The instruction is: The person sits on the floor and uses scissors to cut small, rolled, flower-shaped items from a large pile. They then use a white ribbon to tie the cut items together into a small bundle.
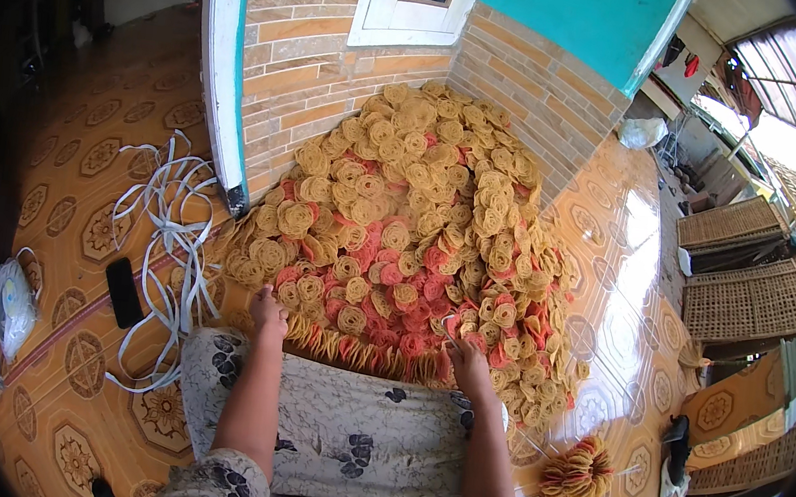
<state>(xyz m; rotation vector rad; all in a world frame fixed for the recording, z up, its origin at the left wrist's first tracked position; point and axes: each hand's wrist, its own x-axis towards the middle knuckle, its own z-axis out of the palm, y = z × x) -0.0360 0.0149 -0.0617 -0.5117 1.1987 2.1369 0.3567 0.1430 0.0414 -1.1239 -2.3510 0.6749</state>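
Note:
A large heap of round, lacy raw crackers (429,179), tan-yellow and pinkish red, lies in front of me. Across my lap's far edge stretches a tight row of crackers (359,344), threaded side by side and seen edge-on. My left hand (268,313) is closed at the row's left end. At the right end my right hand (469,367) is closed around a thin wire, whose bent, hooked tip (449,324) shows above the fingers. A finished-looking ring bundle of strung crackers (576,474) rests on the floor to my right.
Left of me lie a tangle of white straps (168,244), a black phone (125,293) and a clear plastic bag (13,305). A brick-patterned wall (297,54) backs the heap. Woven bamboo racks (751,300) lean at the right. Patterned tiles (83,363) cover the floor.

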